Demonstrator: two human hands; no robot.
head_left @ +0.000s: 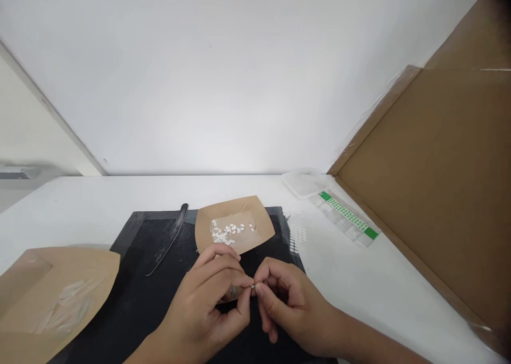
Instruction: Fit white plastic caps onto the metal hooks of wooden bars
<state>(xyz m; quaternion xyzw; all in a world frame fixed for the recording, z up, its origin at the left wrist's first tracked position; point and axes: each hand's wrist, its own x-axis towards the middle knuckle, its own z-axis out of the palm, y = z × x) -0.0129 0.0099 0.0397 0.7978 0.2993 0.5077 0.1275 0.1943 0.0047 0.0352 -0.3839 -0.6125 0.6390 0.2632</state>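
My left hand [217,295] and my right hand [287,300] meet fingertip to fingertip over the black mat [159,300]. Between their pinched fingers is a tiny light-coloured piece [253,286], too small to name. Something clear, partly hidden by the left fingers, shows below them. Just beyond my hands a brown paper tray [261,215] holds many small white oval pieces [233,229] on a clear sheet.
A curved black file [173,239] lies on the mat. At the left is a larger brown tray [101,263] with clear plastic bits. A sheet of white ovals [297,236], a clear case with a green strip [347,215] and a cardboard wall [439,193] stand right.
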